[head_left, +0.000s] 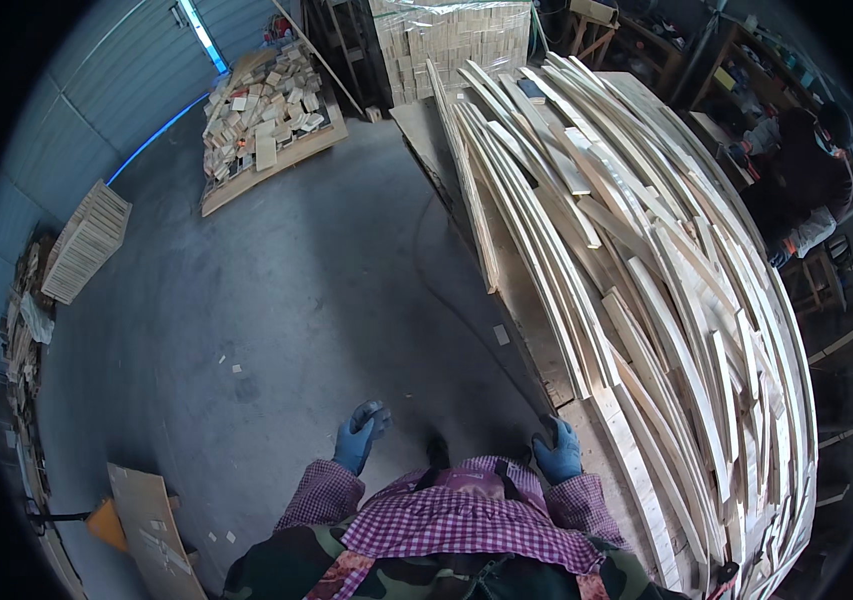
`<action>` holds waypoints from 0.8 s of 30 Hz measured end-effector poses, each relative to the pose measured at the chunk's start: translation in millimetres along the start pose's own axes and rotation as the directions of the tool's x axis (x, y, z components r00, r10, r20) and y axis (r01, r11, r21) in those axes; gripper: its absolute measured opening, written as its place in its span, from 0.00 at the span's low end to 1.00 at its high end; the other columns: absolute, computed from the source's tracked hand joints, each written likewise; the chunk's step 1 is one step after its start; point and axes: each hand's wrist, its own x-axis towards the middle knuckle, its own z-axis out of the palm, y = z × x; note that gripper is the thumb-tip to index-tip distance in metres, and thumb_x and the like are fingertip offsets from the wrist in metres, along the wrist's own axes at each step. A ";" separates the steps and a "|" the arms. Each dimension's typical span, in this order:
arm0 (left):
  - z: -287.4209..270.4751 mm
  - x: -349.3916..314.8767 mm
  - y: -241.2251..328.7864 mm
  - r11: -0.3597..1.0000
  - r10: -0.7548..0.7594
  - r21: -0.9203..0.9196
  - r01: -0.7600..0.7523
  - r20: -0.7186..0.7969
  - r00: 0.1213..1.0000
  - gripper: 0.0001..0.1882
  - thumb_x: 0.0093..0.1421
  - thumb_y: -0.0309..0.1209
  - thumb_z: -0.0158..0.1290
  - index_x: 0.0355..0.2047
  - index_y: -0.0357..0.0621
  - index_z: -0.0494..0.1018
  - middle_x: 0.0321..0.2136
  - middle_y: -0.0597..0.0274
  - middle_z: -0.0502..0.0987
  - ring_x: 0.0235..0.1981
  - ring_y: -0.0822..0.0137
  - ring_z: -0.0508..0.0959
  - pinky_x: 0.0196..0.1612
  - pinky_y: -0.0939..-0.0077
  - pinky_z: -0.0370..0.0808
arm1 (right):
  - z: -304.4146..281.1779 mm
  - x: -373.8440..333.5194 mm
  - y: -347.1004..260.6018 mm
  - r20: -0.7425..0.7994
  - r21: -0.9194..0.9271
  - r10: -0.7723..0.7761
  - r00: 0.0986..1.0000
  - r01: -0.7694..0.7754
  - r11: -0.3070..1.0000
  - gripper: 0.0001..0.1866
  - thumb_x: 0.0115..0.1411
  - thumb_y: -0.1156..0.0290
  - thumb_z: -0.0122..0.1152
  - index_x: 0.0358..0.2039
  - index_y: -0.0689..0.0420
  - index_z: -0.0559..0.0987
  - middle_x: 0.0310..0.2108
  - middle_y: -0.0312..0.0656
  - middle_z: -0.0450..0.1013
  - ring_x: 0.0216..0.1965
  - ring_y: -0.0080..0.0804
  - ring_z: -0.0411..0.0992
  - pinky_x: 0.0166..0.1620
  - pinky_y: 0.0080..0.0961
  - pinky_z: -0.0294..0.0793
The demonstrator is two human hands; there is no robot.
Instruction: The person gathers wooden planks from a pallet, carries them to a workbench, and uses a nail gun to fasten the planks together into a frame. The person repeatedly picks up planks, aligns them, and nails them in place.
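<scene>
My left hand (358,438), in a blue work glove with darker fingertips, hangs over the floor in front of my body. Its fingers are loosely bent and apart, with nothing visible in them. My right hand (558,452), gloved the same way, is beside the near left edge of a large wooden table (526,305). Its fingers are slightly bent and seem to hold nothing; I cannot tell whether they touch the edge. Long pale wooden strips (646,300) cover the table in an uneven, overlapping pile, the nearest of them just right of that hand.
Short wood blocks (264,110) are heaped on a board at the far left. A wrapped stack of wood (451,50) stands behind the table. A slatted crate (86,240) and a cardboard sheet (154,525) are at left. Another person (806,165) is beyond the table's right side.
</scene>
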 end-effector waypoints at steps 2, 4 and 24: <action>-30.4 15.4 14.1 0.999 0.006 -0.038 -0.008 -0.062 0.998 0.15 0.60 0.32 0.52 0.47 0.44 0.70 0.39 0.59 0.76 0.40 0.66 0.77 0.42 0.75 0.73 | 14.9 35.5 -26.6 0.053 -0.020 0.046 0.998 -0.045 0.999 0.26 0.46 0.68 0.63 0.48 0.59 0.71 0.45 0.48 0.69 0.48 0.44 0.67 0.51 0.32 0.66; -61.5 33.4 16.4 0.997 0.036 -0.068 -0.043 -0.105 0.994 0.15 0.58 0.34 0.53 0.46 0.46 0.70 0.39 0.59 0.76 0.39 0.65 0.77 0.40 0.75 0.73 | 26.0 74.9 -50.8 0.119 -0.021 0.124 0.985 -0.122 0.992 0.28 0.46 0.67 0.63 0.49 0.58 0.70 0.46 0.48 0.68 0.48 0.44 0.66 0.50 0.33 0.66; -124.5 288.2 173.4 0.803 -0.166 -0.550 0.231 0.166 0.972 0.08 0.60 0.28 0.46 0.39 0.40 0.68 0.28 0.64 0.68 0.27 0.72 0.69 0.24 0.83 0.66 | 148.8 441.1 -104.4 0.107 -0.476 0.601 0.792 -0.490 0.730 0.40 0.50 0.55 0.62 0.61 0.48 0.55 0.55 0.45 0.60 0.56 0.42 0.60 0.54 0.43 0.63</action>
